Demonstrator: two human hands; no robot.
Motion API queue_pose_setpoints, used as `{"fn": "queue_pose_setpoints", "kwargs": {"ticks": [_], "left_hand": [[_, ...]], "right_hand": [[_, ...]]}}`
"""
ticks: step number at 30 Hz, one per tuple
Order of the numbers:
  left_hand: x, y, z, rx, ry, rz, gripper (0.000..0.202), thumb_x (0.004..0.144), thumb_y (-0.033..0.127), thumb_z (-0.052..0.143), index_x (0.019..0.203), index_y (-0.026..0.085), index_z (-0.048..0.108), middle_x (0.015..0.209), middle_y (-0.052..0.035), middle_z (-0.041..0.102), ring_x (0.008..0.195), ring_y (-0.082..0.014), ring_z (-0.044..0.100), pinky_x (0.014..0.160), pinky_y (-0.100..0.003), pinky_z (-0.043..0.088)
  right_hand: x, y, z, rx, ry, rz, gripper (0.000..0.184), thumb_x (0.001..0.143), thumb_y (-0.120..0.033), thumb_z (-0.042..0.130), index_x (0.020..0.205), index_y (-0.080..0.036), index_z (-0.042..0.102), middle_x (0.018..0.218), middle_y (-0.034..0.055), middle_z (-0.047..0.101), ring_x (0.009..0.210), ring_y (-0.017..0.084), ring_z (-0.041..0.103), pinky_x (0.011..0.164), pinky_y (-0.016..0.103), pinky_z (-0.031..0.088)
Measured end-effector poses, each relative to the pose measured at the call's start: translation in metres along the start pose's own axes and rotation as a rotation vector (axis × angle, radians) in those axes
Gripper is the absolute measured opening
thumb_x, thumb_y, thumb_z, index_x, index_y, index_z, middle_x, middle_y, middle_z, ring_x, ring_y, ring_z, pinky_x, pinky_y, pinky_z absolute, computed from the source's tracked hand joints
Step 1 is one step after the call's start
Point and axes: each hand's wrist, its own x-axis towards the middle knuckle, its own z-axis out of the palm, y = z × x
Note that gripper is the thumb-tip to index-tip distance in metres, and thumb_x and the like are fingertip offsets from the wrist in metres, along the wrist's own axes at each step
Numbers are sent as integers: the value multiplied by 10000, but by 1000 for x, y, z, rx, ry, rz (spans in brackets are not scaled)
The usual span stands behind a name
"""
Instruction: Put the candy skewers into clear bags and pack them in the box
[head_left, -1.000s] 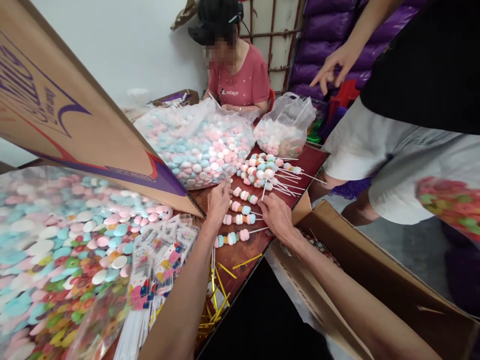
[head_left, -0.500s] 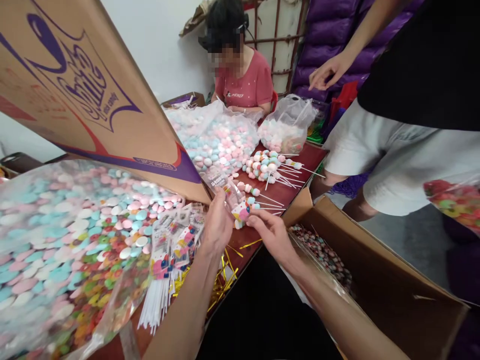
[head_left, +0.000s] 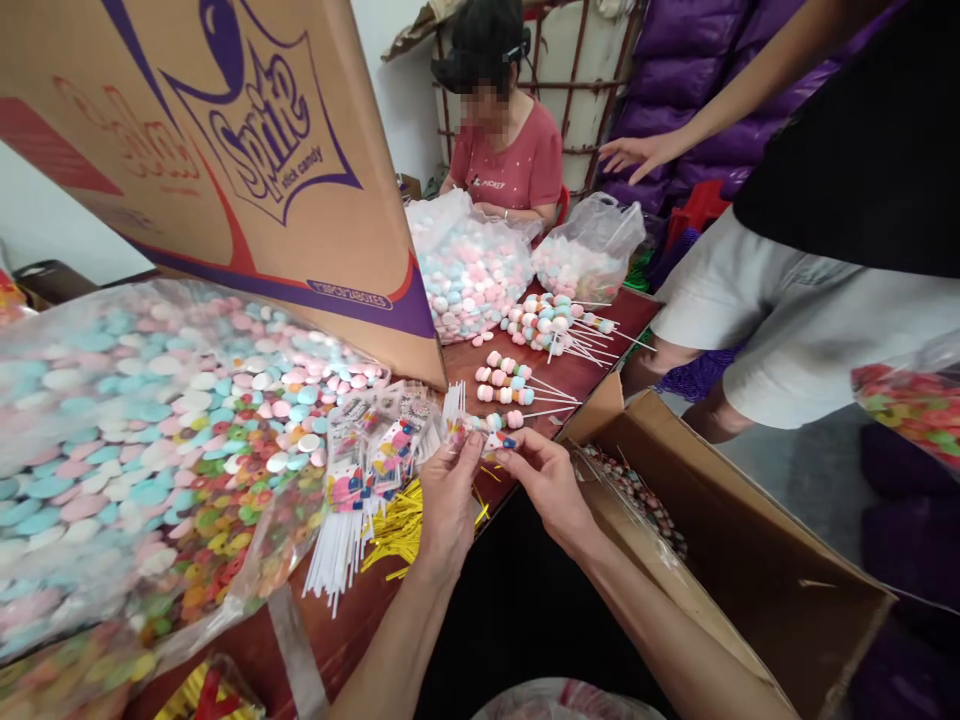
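Left hand [head_left: 450, 490]: wrist raised, palm turned inward, thumb and fingertips in a narrow pinch on a small, colourfully printed plastic packet [head_left: 500, 440]
Right hand [head_left: 546, 485]: forearm slanting in from the right, fingers bent, thumb and forefinger pinching the packet's other end
Packet: between both hands, just on the near side of the row of pastel candy skewers on white sticks [head_left: 506, 394]
Yellow shiny strips [head_left: 397, 525]: piled left of the row, on its near side
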Motion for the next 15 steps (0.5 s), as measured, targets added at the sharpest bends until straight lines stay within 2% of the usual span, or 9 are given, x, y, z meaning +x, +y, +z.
{"fn": "queue_pose_setpoints", "kwargs": {"ticks": [2,4,6,8,12,15], "left_hand": [[-4,-4,-5,30,37,73,313,617,333,868,838,144,753,881,-48,743,808,-143,670,782,-258,530],[-8,-6,-9,79,59,122,300,643,338,855,840,140,746,893,-53,741,831,-147,670,796,-258,525],[-14,-3,-14,104,66,94,293,678,369,831,827,135,734,878,-58,736,813,-145,670,757,-249,524],[-21,1,-20,59,87,19,291,699,394,812,815,143,723,856,-52,731,783,-141,670,711,-245,527],[-29,10,-32,-62,183,-14,270,627,343,859,724,143,705,762,-23,716,712,-123,661,700,-253,542],[-29,11,-35,-37,250,22,340,544,370,896,676,123,704,681,-19,698,642,-111,643,668,-240,538]], "right_hand": [[-8,5,7,18,11,-6,185,765,-347,735,770,-181,656,729,-20,599,693,131,497,688,257,404],[-14,11,13,29,52,-16,214,794,-367,711,737,-177,628,704,-24,570,666,121,464,657,246,386],[-17,15,16,-9,73,-28,287,826,-392,675,671,-179,562,643,-40,483,616,105,390,595,233,336],[-18,18,14,-95,41,-26,367,863,-422,629,627,-187,474,617,-49,391,594,99,323,554,234,284],[-22,17,6,-267,-58,-4,423,913,-457,548,620,-203,378,624,-50,320,592,99,284,545,245,252],[-23,13,4,-369,-82,-17,441,928,-461,523,606,-206,363,607,-53,309,575,98,287,542,248,251]]}}
